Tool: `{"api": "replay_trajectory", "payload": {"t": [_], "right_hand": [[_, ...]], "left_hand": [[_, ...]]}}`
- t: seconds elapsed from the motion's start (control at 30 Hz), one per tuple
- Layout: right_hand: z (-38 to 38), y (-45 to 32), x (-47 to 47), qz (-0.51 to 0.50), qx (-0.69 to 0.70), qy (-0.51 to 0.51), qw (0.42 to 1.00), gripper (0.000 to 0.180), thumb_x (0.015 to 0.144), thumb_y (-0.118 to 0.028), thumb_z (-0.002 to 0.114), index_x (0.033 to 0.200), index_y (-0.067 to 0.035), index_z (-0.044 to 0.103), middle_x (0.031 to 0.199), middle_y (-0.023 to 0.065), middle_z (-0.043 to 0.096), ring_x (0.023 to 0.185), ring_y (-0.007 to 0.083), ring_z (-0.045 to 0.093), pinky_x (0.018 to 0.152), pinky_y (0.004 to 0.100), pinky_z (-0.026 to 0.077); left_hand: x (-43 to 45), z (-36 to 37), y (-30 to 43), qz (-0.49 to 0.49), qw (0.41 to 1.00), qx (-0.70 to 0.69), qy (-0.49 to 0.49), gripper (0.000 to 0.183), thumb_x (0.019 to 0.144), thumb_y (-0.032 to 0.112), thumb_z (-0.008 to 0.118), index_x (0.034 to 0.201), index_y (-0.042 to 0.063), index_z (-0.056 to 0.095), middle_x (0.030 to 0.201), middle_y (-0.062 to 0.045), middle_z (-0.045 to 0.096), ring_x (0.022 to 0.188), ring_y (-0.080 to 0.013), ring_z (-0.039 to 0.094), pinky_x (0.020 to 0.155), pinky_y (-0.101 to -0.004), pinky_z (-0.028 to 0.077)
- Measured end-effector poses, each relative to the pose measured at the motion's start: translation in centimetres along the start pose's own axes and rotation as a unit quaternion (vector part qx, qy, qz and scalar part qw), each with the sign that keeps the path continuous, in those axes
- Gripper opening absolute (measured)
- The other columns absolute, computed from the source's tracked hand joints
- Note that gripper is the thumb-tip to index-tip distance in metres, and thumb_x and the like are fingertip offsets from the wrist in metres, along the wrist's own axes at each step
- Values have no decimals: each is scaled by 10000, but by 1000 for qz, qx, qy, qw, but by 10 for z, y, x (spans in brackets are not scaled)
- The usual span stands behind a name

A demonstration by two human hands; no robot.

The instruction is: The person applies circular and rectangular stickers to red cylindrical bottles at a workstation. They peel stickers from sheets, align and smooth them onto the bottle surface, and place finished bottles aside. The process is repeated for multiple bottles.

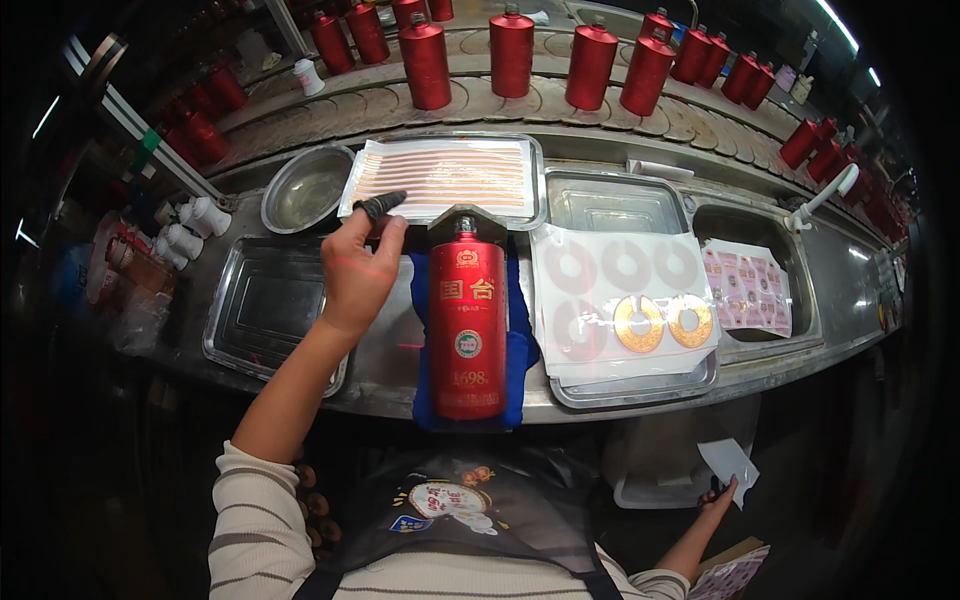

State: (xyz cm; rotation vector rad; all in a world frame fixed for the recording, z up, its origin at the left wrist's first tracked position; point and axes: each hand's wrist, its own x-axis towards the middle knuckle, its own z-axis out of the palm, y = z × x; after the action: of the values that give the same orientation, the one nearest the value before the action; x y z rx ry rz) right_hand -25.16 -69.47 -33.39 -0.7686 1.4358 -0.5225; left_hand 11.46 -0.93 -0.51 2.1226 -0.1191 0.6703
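Observation:
A red bottle (466, 330) with gold writing lies on its back on a blue cloth (517, 367), its neck toward a metal rest (489, 223). Just left of its neck is my left hand (361, 262), thumb and forefinger apart, with nothing visible in it. A black finger cover (382, 202) sits on that forefinger, over the front edge of a sheet of gold strips (450, 176). Low on the right, my right hand (721, 491) grips a piece of white paper (729, 463) beside a whitish plastic bin (652, 495). To the bottle's right, a backing sheet (592, 364) carries two gold ring-shaped labels (639, 324).
Left of the bottle are a metal tray (274, 300) and a steel bowl (306, 187). At right, a sink (806, 322) holds a sheet of pink labels (746, 289) below a white tap (825, 195). Red bottles (512, 56) stand on a plate conveyor (517, 109) behind.

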Motion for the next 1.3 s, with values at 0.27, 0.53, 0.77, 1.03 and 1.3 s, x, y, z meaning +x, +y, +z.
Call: {"api": "replay_trajectory", "payload": {"t": [0.27, 0.53, 0.77, 1.03, 1.3], "right_hand": [[78, 8, 9, -296, -40, 71, 952, 399, 957, -263, 609, 1219, 33, 671, 1162, 141, 685, 975, 216, 643, 891, 328, 501], [196, -65, -201, -565, -120, -60, 814, 315, 998, -92, 570, 1274, 52, 617, 1271, 114, 644, 1126, 173, 591, 1015, 302, 438], [233, -57, -297, -513, -116, -133, 840, 269, 946, 15, 574, 1211, 33, 620, 1143, 58, 614, 994, 117, 571, 887, 259, 480], [278, -51, -356, -505, -169, -204, 822, 283, 866, -10, 687, 1149, -9, 687, 939, 27, 703, 642, 16, 590, 582, 191, 464], [265, -45, -341, -491, -178, -205, 828, 268, 868, -10, 687, 1135, -6, 689, 949, 59, 714, 666, 39, 633, 606, 209, 512]], "left_hand": [[122, -16, -133, -83, 975, 199, 47, 275, 791, 239, 774, 887, 23, 633, 865, -119, 743, 796, -299, 714, 720, -426, 533], [202, 10, -190, -196, 935, 295, -32, 689, 563, 403, 892, 1065, -9, 664, 1120, -207, 713, 1033, -357, 694, 870, -448, 540], [214, 30, -228, -123, 968, 186, -111, 535, 615, 255, 879, 1004, -49, 675, 907, -195, 737, 777, -265, 721, 712, -388, 555], [272, -28, -385, -89, 968, 100, -213, 275, 750, 74, 747, 986, -36, 656, 829, -29, 646, 648, -118, 566, 548, -305, 458], [288, -29, -397, -61, 976, 99, -185, 354, 751, 44, 736, 1080, -44, 639, 829, -29, 625, 667, -108, 550, 567, -282, 450]]}}
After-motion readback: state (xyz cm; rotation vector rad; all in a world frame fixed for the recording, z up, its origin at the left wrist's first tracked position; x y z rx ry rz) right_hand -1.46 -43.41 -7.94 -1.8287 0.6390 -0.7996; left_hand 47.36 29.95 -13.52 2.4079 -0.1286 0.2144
